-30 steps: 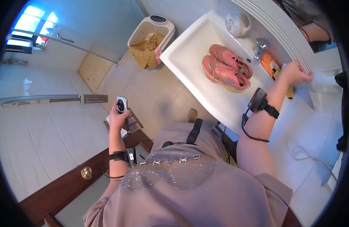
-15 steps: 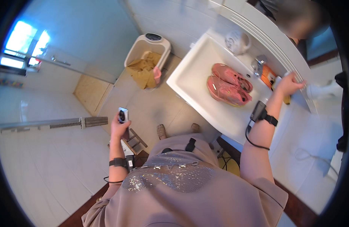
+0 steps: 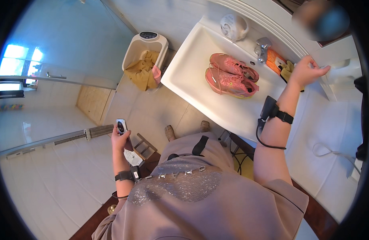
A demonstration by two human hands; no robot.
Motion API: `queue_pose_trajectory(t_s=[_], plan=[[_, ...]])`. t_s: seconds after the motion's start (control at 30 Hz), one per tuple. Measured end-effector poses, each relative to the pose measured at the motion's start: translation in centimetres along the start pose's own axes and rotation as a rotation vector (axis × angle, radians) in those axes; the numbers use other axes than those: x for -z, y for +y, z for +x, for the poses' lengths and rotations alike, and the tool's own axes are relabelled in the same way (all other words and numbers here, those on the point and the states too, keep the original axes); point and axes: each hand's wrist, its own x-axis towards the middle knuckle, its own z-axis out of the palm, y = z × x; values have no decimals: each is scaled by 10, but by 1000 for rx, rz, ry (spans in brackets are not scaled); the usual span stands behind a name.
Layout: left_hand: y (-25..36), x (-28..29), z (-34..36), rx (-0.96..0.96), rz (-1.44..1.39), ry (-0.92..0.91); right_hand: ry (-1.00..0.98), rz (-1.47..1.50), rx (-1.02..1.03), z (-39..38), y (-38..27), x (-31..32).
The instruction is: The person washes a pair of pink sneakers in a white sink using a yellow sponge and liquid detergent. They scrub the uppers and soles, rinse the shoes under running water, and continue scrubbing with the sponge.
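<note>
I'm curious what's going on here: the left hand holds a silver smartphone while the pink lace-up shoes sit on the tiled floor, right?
Not quite: the pink lace-up shoes sit in the white rectangular sink, as the head view shows. The left hand does hold the silver smartphone.

There are two hands (image 3: pixel 120 141), one phone (image 3: pixel 121 126), two pink shoes (image 3: pixel 229 81), one sink (image 3: pixel 192 72), one faucet (image 3: pixel 263 43) and one basket (image 3: pixel 136 48).

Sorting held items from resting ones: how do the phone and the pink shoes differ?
The phone is gripped in the left hand; the pink shoes lie in the white sink. The phone is one silvery item, while the pink shoes are a laced pair. The phone looks smaller in the picture than either shoe. Shared: the right hand touches neither.
</note>
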Motion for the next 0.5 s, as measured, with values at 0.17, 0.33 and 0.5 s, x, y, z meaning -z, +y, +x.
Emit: queue_pose_trajectory(t_s=[0.17,0.33,0.5], plan=[[10,-21,-21,-24,-5,-20,-32,39,-4,41,-5,1],[15,-26,-35,0,-33,-4,-16,268,-20,50,-4,-8],[14,-19,-40,-26,-13,21,50,366,-66,50,-9,-17]])
